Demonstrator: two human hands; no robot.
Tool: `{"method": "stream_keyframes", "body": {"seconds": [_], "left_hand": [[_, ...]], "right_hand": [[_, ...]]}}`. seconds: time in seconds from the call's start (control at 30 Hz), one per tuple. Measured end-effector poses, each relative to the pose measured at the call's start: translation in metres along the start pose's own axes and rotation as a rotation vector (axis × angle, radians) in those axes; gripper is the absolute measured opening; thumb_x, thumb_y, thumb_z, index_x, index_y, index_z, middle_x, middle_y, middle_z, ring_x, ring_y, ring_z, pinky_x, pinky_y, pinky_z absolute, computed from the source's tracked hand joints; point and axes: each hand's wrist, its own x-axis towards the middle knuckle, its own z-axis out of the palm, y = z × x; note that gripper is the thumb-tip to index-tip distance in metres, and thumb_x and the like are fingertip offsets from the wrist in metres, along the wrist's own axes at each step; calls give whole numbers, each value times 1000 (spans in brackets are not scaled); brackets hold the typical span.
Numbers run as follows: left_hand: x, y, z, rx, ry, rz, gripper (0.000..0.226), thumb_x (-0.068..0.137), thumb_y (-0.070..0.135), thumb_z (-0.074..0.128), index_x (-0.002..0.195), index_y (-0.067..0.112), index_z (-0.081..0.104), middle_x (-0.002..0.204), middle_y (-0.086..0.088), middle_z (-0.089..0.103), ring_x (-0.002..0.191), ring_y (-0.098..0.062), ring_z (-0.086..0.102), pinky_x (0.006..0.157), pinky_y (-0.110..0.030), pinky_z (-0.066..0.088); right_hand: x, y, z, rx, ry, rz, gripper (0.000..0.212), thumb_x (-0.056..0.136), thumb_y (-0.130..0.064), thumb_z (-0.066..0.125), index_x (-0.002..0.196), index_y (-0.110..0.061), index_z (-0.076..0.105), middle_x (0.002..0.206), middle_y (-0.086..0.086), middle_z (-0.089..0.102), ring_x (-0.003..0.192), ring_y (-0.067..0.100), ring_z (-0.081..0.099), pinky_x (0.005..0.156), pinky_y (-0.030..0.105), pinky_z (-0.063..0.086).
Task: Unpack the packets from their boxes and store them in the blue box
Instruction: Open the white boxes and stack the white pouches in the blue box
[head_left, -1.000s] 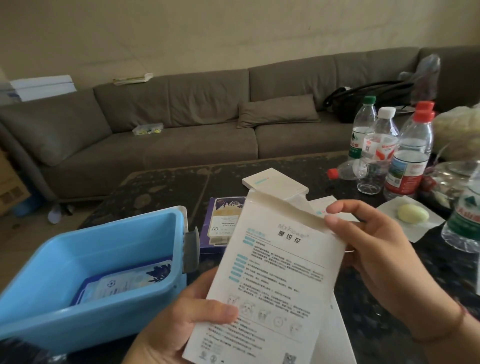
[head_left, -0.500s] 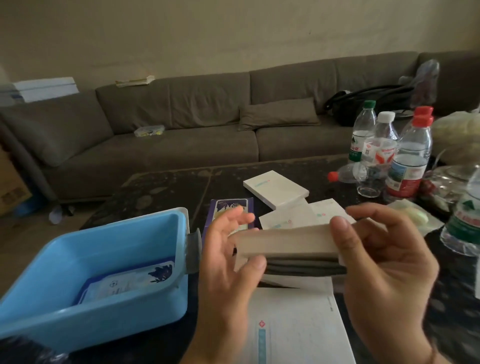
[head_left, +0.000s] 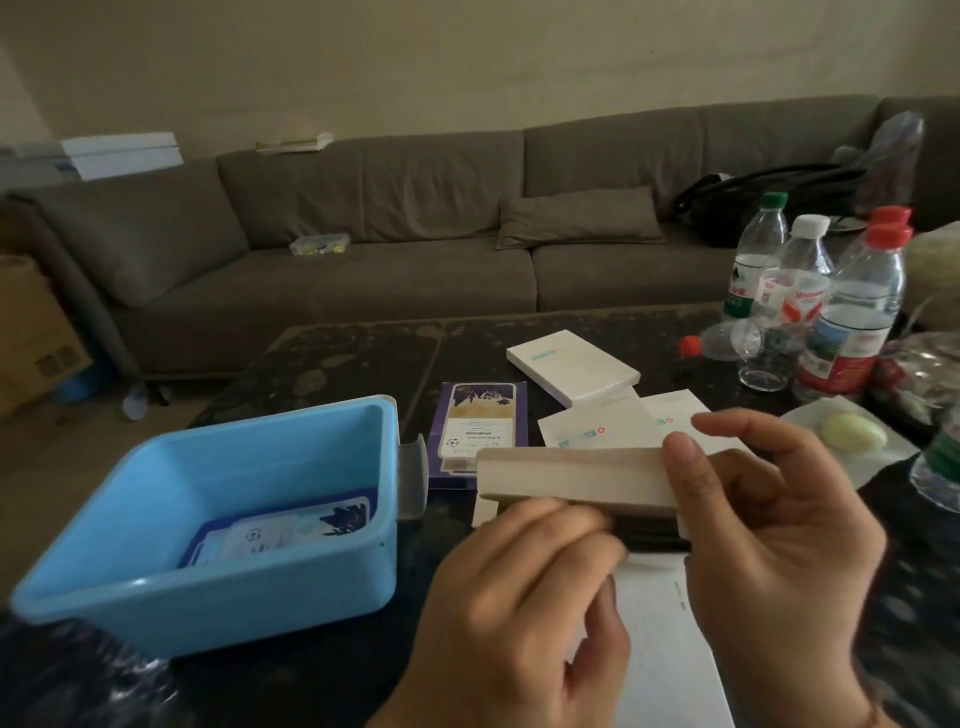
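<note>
I hold a white box end-on over the dark table, its flap lifted and the dark opening facing me. My right hand grips the box's right end, thumb on the flap. My left hand has its fingers curled at the opening, reaching under the flap. The blue box stands at the left with a blue-and-white packet lying inside. A purple box lies beside it. A closed white box and white packets lie behind my hands.
Several water bottles stand at the right with a yellow-green lump on a napkin. A white sheet lies under my hands. A grey sofa runs behind the table, with a cardboard carton at far left.
The white box, first held upright showing its printed back, is turned end-on and flat. My left hand moved from its left end to the opening under the flap.
</note>
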Motion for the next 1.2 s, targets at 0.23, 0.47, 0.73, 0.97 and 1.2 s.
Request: {"method": "stream_keyframes", "body": {"seconds": [0.23,0.47,0.73,0.97,1.2], "left_hand": [[-4,9,-1,78,-146,-153,33,81,36,61,105,19,76,104,8,75,98,-7,68,89,-22,55],[1,10,1,207,-382,-168,35,83,48,52,101,28,74,102,13,73,99,-8,66,91,-23,50],[-2,0,-5,148,-231,-115,18,85,33,62,76,25,75,73,12,72,71,-7,64,62,-21,54],[-17,-12,-21,71,-84,82,20,94,20,66,80,19,80,81,9,74,75,-9,65,67,-25,53],[-42,-13,-26,-134,-45,-144,15,81,5,79,76,19,80,81,14,73,81,-4,67,67,-23,54]], "right_hand": [[-3,-2,3,-36,1,-21,12,82,-10,67,90,-18,62,59,4,63,43,16,53,44,23,43],[-7,-4,5,-63,-12,-27,10,82,-9,66,91,-12,62,62,-1,66,48,14,59,46,20,46],[-10,0,2,-178,-25,-138,11,87,-15,71,92,-18,62,70,-8,67,56,10,66,48,22,50],[-22,0,-5,-268,-83,-166,13,84,-35,64,96,-29,62,68,-14,67,60,5,68,53,20,54],[-36,-3,-10,-422,-201,-151,22,83,-42,61,96,-26,68,76,-22,67,69,-2,68,51,20,54]]}}
